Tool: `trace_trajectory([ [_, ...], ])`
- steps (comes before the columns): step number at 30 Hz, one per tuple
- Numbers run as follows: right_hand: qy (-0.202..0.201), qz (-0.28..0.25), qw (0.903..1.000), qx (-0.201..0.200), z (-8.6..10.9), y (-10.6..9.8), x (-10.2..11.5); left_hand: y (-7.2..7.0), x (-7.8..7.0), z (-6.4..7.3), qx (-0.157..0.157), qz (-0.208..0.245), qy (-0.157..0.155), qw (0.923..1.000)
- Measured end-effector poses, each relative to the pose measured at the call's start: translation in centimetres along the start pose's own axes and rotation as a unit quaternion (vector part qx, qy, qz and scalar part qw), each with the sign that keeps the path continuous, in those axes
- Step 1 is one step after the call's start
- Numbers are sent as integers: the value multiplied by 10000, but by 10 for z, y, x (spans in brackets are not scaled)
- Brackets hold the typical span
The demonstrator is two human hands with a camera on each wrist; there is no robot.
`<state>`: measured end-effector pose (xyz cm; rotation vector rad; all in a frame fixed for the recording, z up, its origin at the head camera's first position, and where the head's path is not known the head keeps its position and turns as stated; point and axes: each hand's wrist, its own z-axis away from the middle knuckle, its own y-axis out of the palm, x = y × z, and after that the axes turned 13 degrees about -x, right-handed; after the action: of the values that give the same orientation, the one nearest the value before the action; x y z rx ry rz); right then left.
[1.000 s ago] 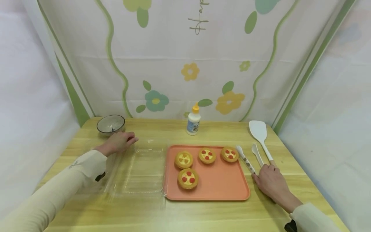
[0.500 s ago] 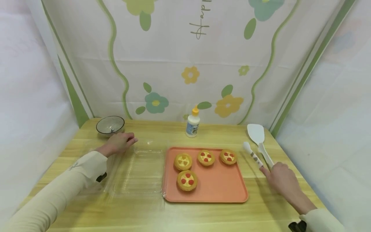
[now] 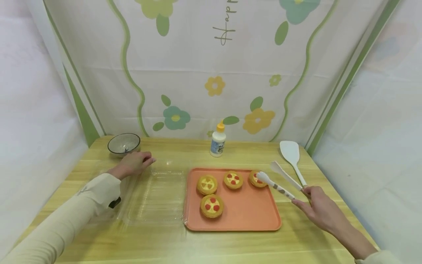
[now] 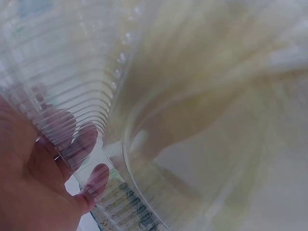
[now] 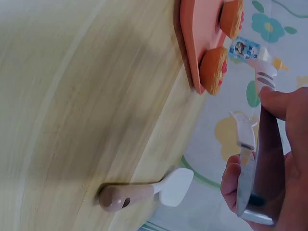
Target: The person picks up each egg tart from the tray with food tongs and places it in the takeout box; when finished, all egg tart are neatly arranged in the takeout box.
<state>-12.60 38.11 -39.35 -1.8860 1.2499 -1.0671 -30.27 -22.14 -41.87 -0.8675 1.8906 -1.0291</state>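
Note:
My right hand [image 3: 324,211] holds a pair of white-tipped tongs [image 3: 281,189], raised over the tray's right edge with the arms spread and nothing between them. One tip overlaps the far-right egg tart [image 3: 254,177] in the head view. Metal handles of the tongs [image 5: 270,163] lie between thumb and fingers in the right wrist view. My left hand [image 3: 133,164] grips the edge of a clear plastic container [image 3: 165,194], its ribbed wall [image 4: 62,57] close to the left wrist camera and the fingertips showing through it. Several egg tarts lie on the orange tray [image 3: 247,218].
A white turner [image 3: 290,152] with a wooden handle lies right of the tray, beneath the right hand's reach. Behind the tray stands a squeeze bottle [image 3: 218,143] with a yellow cap. A bowl [image 3: 123,143] sits at the back left, just beyond the left hand.
My right hand has lifted the tongs off the table beside the turner and swung their tips left to the tray. The left hand stays put on the container.

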Motion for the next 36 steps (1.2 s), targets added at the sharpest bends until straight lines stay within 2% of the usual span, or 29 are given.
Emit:
trace_trajectory([
  [4, -199, 137, 9997, 65, 2, 3, 6, -1, 0, 0, -42, 39, 35, 10000],
  [10, -98, 442, 9987, 243, 1, 11, 3, -1, -2, 1, -136, 97, 106, 9998],
  [16, 26, 436, 9983, 388, 3, 22, -2, -2, -3, 1, -191, 93, 159, 9996],
  [23, -288, 632, 9973, 250, 2, 30, -2, -1, -4, 2, -104, 171, 67, 9998],
  [33, -528, 1005, 9935, 54, -1, 29, 0, 1, -1, -1, -117, 152, 28, 9998],
  [36, -536, 1039, 9931, 53, -1, 30, 1, 1, -1, -1, -39, 146, -33, 9999],
])
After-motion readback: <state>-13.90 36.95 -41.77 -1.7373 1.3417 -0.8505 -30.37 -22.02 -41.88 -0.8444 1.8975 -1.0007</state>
